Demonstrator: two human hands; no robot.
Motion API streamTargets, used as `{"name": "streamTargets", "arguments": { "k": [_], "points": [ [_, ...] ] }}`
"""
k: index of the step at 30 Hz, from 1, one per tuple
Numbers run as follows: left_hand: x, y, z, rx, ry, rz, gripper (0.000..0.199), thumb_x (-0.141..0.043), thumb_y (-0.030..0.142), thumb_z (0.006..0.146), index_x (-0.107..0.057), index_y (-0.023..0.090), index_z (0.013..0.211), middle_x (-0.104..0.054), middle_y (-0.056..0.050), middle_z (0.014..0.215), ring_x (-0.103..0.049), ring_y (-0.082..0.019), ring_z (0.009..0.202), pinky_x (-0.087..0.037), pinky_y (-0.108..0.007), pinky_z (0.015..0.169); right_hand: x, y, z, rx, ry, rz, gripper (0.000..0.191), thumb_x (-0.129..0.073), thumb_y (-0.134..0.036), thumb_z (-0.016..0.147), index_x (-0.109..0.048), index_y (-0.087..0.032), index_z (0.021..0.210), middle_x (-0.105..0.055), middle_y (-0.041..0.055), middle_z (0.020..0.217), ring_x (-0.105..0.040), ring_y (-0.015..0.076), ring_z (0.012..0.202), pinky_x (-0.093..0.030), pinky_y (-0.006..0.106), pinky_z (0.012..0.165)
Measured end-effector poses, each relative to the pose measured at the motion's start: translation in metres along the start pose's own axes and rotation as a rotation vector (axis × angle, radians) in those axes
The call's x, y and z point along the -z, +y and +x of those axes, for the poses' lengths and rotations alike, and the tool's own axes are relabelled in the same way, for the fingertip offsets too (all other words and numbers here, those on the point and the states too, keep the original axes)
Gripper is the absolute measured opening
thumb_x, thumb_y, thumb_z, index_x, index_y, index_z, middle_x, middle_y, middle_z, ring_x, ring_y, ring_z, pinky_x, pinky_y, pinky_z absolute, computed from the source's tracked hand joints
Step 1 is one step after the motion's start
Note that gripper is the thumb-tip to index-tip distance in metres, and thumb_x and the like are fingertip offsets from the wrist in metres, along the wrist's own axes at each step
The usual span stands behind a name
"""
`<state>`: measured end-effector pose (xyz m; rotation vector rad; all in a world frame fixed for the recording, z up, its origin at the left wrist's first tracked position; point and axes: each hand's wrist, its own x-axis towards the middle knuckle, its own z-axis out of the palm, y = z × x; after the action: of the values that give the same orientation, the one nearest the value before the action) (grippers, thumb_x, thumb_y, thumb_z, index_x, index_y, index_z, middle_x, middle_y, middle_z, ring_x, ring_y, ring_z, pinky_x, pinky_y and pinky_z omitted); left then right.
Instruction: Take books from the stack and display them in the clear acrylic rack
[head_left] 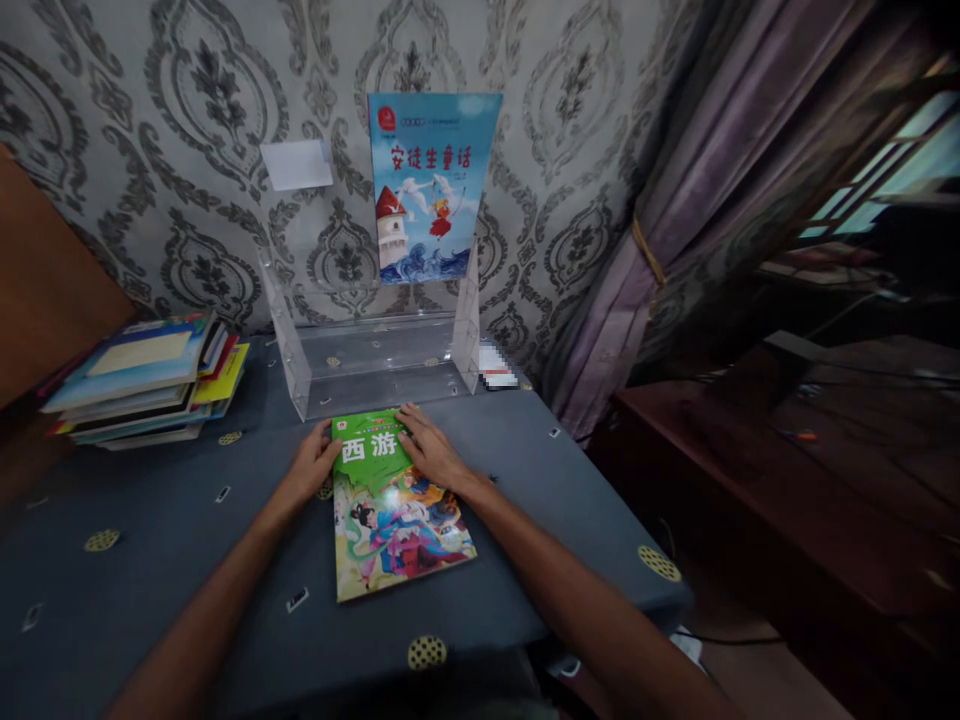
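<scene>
A picture book with a green top and colourful figures on its cover (pixel 401 530) lies on the cloth-covered table, tilted a little in my view. My left hand (pixel 311 462) grips its upper left edge, thumb on the cover. At the upper right corner my right hand (pixel 431 450) holds the book too, its fingers over the edge and part of the title. Just beyond stands a clear acrylic book rack (pixel 375 345). A blue book with a castle on its cover (pixel 431 190) stands upright at the rack's upper right.
A stack of books (pixel 150 375) sits at the left on the table (pixel 555 510). A white card (pixel 296 165) is at the rack's upper left. Patterned wallpaper and a tied purple curtain (pixel 622 290) are behind. To the right is a dark red cabinet (pixel 720 470).
</scene>
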<state>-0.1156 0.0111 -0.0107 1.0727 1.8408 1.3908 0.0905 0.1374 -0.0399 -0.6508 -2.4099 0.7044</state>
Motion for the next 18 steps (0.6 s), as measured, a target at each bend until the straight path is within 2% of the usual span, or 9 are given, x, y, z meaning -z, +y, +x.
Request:
{"name": "streamTargets", "arguments": {
  "k": [3, 5, 7, 10, 13, 18],
  "points": [
    [0.006, 0.007, -0.006, -0.142, 0.055, 0.511, 0.033, -0.061, 0.030, 0.084, -0.064, 0.019, 0.115, -0.060, -0.001, 0.063, -0.064, -0.026, 0.070, -0.048, -0.034, 0.072, 0.005, -0.009, 0.001, -0.046, -0.055, -0.071, 0.044, -0.045, -0.028, 0.099, -0.053, -0.011, 0.139, -0.045, 0.0194, 0.151, -0.035, 0.0274, 0.146, -0.029, 0.052, 0.119],
    [0.004, 0.014, -0.014, -0.216, 0.072, 0.812, 0.032, -0.050, 0.031, 0.092, -0.062, 0.019, 0.119, -0.067, -0.009, 0.083, -0.065, -0.030, 0.083, -0.048, -0.040, 0.078, 0.009, -0.020, 0.001, -0.059, -0.078, -0.152, 0.043, -0.045, -0.025, 0.099, -0.053, -0.011, 0.138, -0.047, 0.0200, 0.150, -0.034, 0.0292, 0.146, -0.025, 0.058, 0.119],
    [0.000, 0.018, -0.020, -0.333, 0.080, 0.979, 0.031, -0.043, 0.028, 0.094, -0.062, 0.018, 0.117, -0.066, -0.014, 0.099, -0.063, -0.033, 0.094, -0.048, -0.044, 0.082, 0.011, -0.033, 0.002, -0.014, -0.089, -0.228, 0.041, -0.045, -0.022, 0.099, -0.054, -0.013, 0.138, -0.050, 0.0190, 0.148, -0.035, 0.0302, 0.146, -0.019, 0.063, 0.119],
    [-0.008, 0.015, -0.022, -0.553, 0.057, 0.961, 0.030, -0.042, 0.027, 0.095, -0.061, 0.017, 0.116, -0.064, -0.014, 0.106, -0.059, -0.031, 0.102, -0.048, -0.044, 0.090, 0.009, -0.050, 0.000, 0.129, -0.142, -0.257, 0.040, -0.047, -0.022, 0.099, -0.055, -0.018, 0.138, -0.053, 0.0151, 0.146, -0.038, 0.0279, 0.144, -0.020, 0.059, 0.121],
    [-0.013, 0.003, -0.017, -0.650, 0.000, 0.835, 0.031, -0.041, 0.031, 0.097, -0.060, 0.019, 0.119, -0.063, -0.013, 0.116, -0.058, -0.028, 0.108, -0.047, -0.044, 0.096, 0.004, -0.052, -0.003, 0.191, -0.176, -0.240, 0.043, -0.046, -0.028, 0.100, -0.051, -0.020, 0.142, -0.051, 0.0134, 0.148, -0.039, 0.0246, 0.144, -0.026, 0.050, 0.121],
    [-0.014, -0.012, -0.011, -0.624, -0.002, 0.781, 0.033, -0.040, 0.032, 0.098, -0.060, 0.020, 0.121, -0.061, -0.012, 0.124, -0.056, -0.027, 0.115, -0.045, -0.046, 0.102, 0.008, -0.022, -0.001, 0.009, -0.095, -0.226, 0.047, -0.044, -0.030, 0.100, -0.049, -0.016, 0.144, -0.046, 0.0174, 0.151, -0.036, 0.0271, 0.145, -0.030, 0.053, 0.119]
  ]
}}
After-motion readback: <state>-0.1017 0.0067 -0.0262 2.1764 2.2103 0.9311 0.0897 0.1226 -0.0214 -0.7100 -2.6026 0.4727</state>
